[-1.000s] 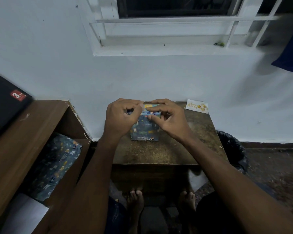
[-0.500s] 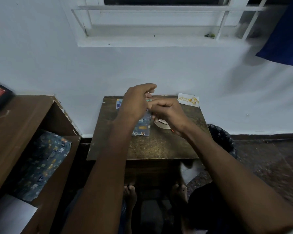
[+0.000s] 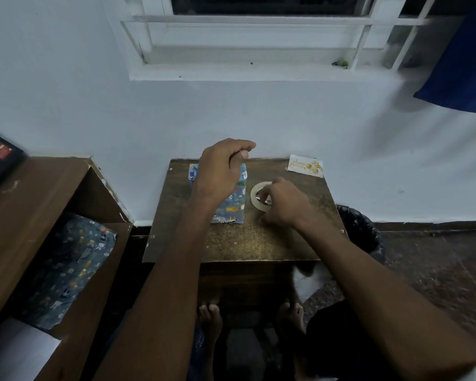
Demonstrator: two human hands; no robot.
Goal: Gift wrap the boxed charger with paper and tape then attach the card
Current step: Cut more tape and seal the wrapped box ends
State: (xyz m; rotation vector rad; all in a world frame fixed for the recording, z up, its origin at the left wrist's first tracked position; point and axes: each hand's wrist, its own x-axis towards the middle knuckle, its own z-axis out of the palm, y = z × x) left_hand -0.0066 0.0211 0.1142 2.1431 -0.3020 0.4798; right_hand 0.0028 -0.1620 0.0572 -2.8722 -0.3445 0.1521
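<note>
The charger box (image 3: 232,206), wrapped in blue animal-print paper, lies on the small brown table (image 3: 259,243). My left hand (image 3: 221,171) hovers above the box's far end, thumb and forefinger pinching a small pale bit that looks like clear tape. To the right of the box, my right hand (image 3: 282,203) grips the clear tape roll (image 3: 256,189) on the table, with fingertips inside its ring. The white greeting card (image 3: 305,165) with gold print lies flat at the table's back right corner.
A wooden shelf unit (image 3: 33,204) stands on the left, with spare wrapping paper (image 3: 66,268) on its lower shelf. A black bin (image 3: 360,229) sits right of the table. The white wall is directly behind. My bare feet are under the table.
Both hands left the wrapped box. The left hand rose above the box with its fingers pinched, while the right hand dropped onto the tape roll beside it.
</note>
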